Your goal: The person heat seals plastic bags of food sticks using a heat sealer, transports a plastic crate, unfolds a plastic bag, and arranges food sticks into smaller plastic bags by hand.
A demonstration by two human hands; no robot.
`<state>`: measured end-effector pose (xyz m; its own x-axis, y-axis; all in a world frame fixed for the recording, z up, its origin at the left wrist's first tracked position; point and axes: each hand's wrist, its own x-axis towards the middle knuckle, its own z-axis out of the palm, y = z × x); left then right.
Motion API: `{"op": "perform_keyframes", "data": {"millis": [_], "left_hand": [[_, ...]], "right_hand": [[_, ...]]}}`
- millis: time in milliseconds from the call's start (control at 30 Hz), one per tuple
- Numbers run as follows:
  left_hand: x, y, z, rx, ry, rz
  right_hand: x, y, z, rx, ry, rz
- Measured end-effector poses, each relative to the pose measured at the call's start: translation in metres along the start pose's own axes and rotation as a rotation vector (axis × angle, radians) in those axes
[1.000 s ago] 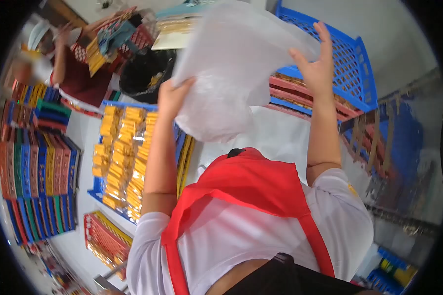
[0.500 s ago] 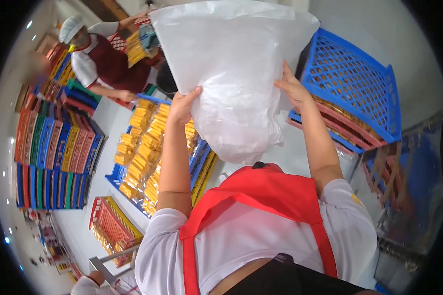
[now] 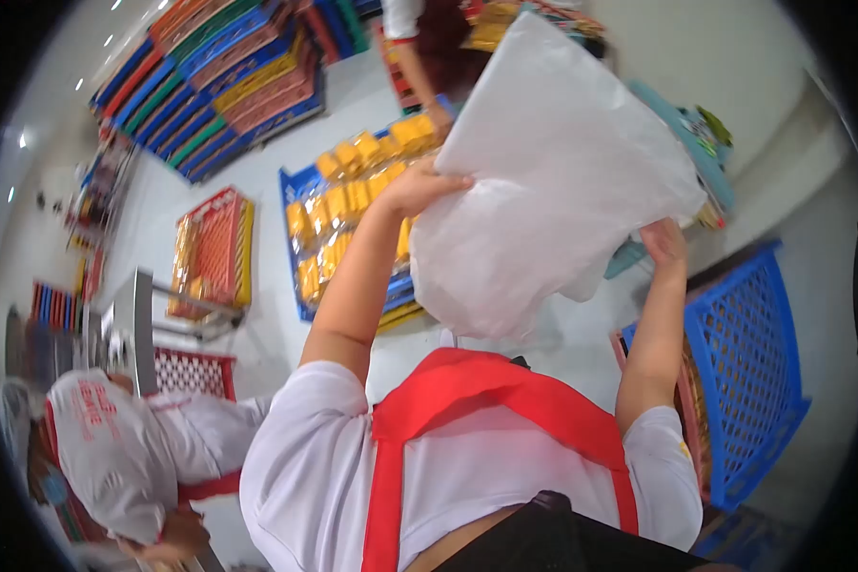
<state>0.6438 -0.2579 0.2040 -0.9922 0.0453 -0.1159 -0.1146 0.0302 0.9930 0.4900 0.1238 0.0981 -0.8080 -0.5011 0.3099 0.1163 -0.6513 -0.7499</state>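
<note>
A large white plastic bag (image 3: 553,172) spreads out in front of my chest, its wide end pointing away and its crumpled end nearer my red apron. On its left edge my left hand (image 3: 423,189) is closed, with the thumb lying across the plastic and the other fingers partly behind it. My right hand (image 3: 664,242) grips the lower right edge, though part of its fingers is hidden by the bag. Beyond my left hand, several packs of yellow food (image 3: 338,202) in clear wrap fill a blue crate (image 3: 296,296).
Stacked colored crates (image 3: 229,86) stand at the upper left. A red crate (image 3: 221,238) lies on the floor. On the right is a tilted blue crate (image 3: 744,372). One person (image 3: 410,57) works beyond the bag; another (image 3: 153,448) is close on my left.
My view has turned left, bringing the nearby person into sight. The bag has swung from upright to slanting right, and my right hand sits lower. Both hands keep hold of it.
</note>
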Motion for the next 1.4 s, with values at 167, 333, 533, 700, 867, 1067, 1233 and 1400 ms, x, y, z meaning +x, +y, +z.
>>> {"op": "perform_keyframes", "data": {"millis": [167,333,533,700,867,1067,1233,1400], "left_hand": [[-0.007,-0.006,-0.052,0.016,0.22,-0.005],[-0.022,-0.002,-0.099,0.158,0.04,0.177],[-0.037,0.003,-0.159,0.34,0.389,0.016],[-0.046,0.004,-0.229,0.595,0.28,0.606],[-0.047,0.034,-0.225,0.847,0.148,0.743],[-0.076,0.055,-0.176,0.917,-0.122,0.612],[-0.102,0.043,-0.171,0.618,0.132,0.518],[-0.085,0.054,-0.134,-0.3,0.35,0.233]], "right_hand": [[0.027,0.034,0.06,-0.249,0.336,0.183],[0.061,0.027,0.11,-0.52,0.364,0.068],[0.067,0.017,0.088,-0.522,-0.071,0.373],[0.097,0.032,0.157,-1.047,-0.273,0.535],[0.153,0.071,0.276,-1.252,-0.461,-0.176],[0.182,0.145,0.344,-1.302,-0.974,-0.244],[0.176,0.156,0.342,-1.086,-1.02,0.018],[0.184,0.142,0.312,-1.242,-0.825,-0.127]]}}
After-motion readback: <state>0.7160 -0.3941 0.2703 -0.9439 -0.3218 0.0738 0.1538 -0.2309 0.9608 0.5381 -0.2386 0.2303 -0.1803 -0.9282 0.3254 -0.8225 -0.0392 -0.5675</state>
